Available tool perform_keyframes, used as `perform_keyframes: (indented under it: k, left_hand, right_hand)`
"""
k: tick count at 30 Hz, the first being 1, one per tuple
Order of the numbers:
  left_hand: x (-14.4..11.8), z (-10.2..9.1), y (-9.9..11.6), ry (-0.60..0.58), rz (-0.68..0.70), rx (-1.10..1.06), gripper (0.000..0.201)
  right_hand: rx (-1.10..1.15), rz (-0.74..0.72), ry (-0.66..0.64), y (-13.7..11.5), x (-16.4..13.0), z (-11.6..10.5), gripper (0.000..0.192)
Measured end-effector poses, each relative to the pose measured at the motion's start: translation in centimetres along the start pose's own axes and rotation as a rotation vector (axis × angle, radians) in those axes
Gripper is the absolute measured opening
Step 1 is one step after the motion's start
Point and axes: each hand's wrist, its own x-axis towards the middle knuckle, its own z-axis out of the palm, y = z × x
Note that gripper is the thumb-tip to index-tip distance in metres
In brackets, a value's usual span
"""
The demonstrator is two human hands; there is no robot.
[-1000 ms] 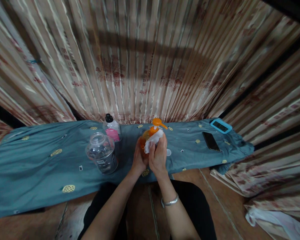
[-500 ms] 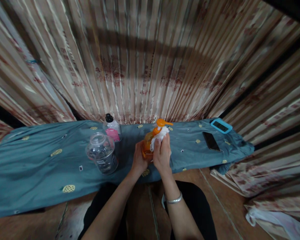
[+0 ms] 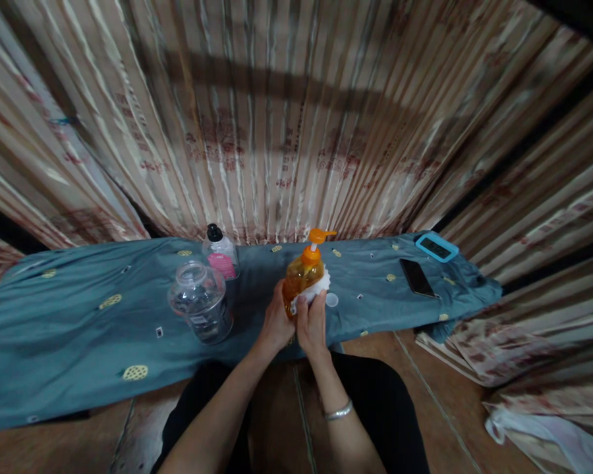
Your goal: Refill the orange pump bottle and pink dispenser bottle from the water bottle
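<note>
An amber see-through pump bottle (image 3: pixel 299 275) with an orange pump head is held up over the cloth-covered table, leaning slightly to the right. My left hand (image 3: pixel 278 322) is wrapped round its lower left side. In my right hand (image 3: pixel 312 320) is a white cloth or tissue (image 3: pixel 316 289), pressed against the bottle's lower right side. The fingertips behind the bottle are hidden. Just right of my right hand, a small round clear lid-like disc (image 3: pixel 331 300) lies on the table.
Left of my hands stand a clear plastic jar (image 3: pixel 205 309) and a black-capped bottle with a pink label (image 3: pixel 222 257). A phone (image 3: pixel 416 277) and a blue-framed digital clock (image 3: pixel 436 247) lie at the right of the blue-green tablecloth (image 3: pixel 143 289). Curtains (image 3: pixel 277 131) hang close behind.
My right hand has slid the white cloth down from near the bottle's neck to its lower side. The bottle now shows more of its front, and the round disc has come into view.
</note>
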Motion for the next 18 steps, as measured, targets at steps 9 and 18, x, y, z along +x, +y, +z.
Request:
perform_keyframes:
  k: [9, 18]
  left_hand:
    - [-1.5, -0.1, -1.0, -0.118, 0.275, 0.042, 0.061]
    - [-1.7, 0.0, -1.6, -0.116, 0.303, -0.017, 0.054]
  right_hand:
    - [0.017, -0.048, 0.039, -2.9, 3.7, -2.4, 0.067]
    - [-0.05, -0.094, 0.122, -3.1, 2.9, -1.8, 0.069]
